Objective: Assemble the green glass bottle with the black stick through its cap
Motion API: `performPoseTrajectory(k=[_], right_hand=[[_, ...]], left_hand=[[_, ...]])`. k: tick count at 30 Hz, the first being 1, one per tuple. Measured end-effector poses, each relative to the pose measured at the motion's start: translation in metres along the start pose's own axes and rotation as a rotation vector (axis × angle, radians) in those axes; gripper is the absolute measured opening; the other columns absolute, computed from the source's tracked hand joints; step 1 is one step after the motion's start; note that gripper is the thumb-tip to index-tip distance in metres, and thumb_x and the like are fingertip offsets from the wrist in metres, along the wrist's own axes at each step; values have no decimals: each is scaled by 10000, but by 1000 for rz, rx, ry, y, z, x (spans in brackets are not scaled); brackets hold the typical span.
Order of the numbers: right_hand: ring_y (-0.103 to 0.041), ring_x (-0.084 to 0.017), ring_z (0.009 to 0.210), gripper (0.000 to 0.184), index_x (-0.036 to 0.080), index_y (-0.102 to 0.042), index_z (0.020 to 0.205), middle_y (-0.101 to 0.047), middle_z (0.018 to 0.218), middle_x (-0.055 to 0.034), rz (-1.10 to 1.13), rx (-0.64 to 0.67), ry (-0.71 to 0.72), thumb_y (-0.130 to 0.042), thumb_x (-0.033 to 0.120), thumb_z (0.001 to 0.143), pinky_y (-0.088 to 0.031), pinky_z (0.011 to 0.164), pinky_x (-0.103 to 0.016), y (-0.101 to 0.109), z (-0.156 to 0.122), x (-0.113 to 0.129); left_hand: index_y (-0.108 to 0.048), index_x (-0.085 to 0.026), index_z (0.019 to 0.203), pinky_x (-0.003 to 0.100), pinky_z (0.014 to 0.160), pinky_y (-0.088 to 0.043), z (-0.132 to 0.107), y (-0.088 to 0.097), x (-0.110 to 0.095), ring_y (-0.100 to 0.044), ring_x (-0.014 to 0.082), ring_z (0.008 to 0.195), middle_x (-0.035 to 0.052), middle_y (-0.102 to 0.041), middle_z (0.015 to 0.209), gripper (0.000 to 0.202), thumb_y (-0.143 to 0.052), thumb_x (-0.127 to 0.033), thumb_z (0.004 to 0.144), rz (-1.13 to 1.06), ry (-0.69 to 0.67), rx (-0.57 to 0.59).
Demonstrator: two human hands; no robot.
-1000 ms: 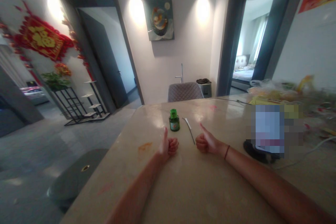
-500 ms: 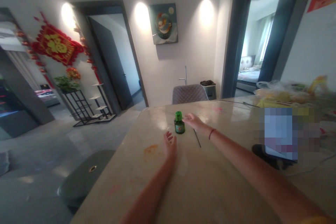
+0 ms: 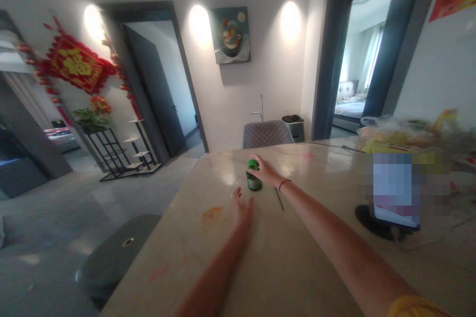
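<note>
A small dark green bottle (image 3: 254, 185) with a bright green cap (image 3: 253, 164) stands upright on the pale marbled table (image 3: 297, 257). My right hand (image 3: 267, 174) reaches in from the right, its fingers round the bottle just below and beside the cap; part of the neck is hidden behind them. Nearer to me, my left hand (image 3: 241, 208) is open, thumb and fingers apart, holding nothing and not touching the bottle. A thin dark stick (image 3: 279, 199) lies on the table below my right wrist.
On the right, a lit, blurred-out screen (image 3: 394, 183) rests on a round black stand (image 3: 372, 220) with a cable. Plastic bags (image 3: 401, 133) pile up behind it. A grey quilted chair (image 3: 267, 133) stands at the far edge, and a green stool (image 3: 115, 252) at the left.
My right hand has moved left from beside the bottle and closed round its upper part. My left hand's fingers have spread wider. The bottle stays in place on the table.
</note>
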State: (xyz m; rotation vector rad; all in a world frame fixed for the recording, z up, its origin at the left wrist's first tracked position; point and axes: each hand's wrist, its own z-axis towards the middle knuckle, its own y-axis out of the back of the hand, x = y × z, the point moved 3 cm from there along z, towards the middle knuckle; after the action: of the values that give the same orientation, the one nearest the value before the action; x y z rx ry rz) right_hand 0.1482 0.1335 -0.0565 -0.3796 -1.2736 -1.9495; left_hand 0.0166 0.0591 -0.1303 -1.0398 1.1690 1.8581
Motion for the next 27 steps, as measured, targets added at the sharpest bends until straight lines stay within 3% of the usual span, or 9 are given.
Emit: performPoseTrajectory(k=[3,8,10,12,13,15,17,24,27], right_hand=[[-605,-218,961,630,194,-376,1313,-637,1074,-102,-30,-21,21,-622,337,751,-452,837,-345,7,-10,11],[-623,-208,902,641,179,-442,1276,-666,992,-92,45,-79,19,-647,417,718,-476,792,-329,25,-25,31],[-629,-188,870,578,186,-507,1211,-670,989,-76,89,-89,39,-662,412,701,-481,776,-306,34,-29,37],[-632,-176,843,490,194,-571,1120,-677,967,-62,95,-86,49,-673,407,690,-481,755,-291,44,-33,42],[-632,-175,835,453,197,-594,1075,-681,948,-57,81,-86,48,-677,411,684,-479,743,-287,49,-35,44],[-630,-180,824,433,201,-613,1030,-686,920,-55,18,-106,34,-688,425,667,-472,721,-286,60,-38,52],[-630,-186,801,433,214,-614,1023,-688,897,-51,-67,-145,22,-690,437,660,-462,697,-285,72,-43,62],[-614,-184,707,361,220,-592,915,-668,772,-22,-163,-375,9,-650,486,678,-424,614,-274,103,-64,100],[-601,-170,675,378,207,-568,878,-652,754,-16,-93,-414,-6,-654,503,660,-416,596,-267,109,-69,105]], left_hand=[[-441,-170,1150,376,971,-383,-1,-2,2,-491,224,1155,115,-517,1223,435,-552,-167,730,-45,-6,-18],[-409,-148,1208,394,998,-360,16,8,-13,-458,242,1193,142,-489,1260,544,-608,-193,704,-153,-31,21],[-353,-128,1268,411,957,-401,27,19,-28,-497,256,1155,161,-534,1211,660,-650,-219,685,-236,49,250],[-364,-142,1286,422,953,-406,33,34,-49,-524,265,1127,157,-565,1191,722,-698,-283,662,-260,41,586],[-377,-153,1289,429,969,-390,34,43,-58,-518,273,1136,161,-562,1200,768,-732,-325,631,-218,41,645],[-360,-139,1316,433,989,-370,34,59,-75,-476,289,1185,194,-509,1263,844,-741,-412,614,-167,21,655],[-344,-158,1335,420,992,-373,28,64,-87,-399,291,1256,194,-443,1333,870,-734,-446,613,-158,-50,665],[-470,-180,1229,443,998,-366,15,43,-110,-453,290,1210,146,-524,1264,753,-770,-385,569,-110,-256,454],[-493,-170,1195,401,921,-441,10,45,-127,-520,264,1137,137,-565,1215,632,-710,-398,647,-229,-264,611]])
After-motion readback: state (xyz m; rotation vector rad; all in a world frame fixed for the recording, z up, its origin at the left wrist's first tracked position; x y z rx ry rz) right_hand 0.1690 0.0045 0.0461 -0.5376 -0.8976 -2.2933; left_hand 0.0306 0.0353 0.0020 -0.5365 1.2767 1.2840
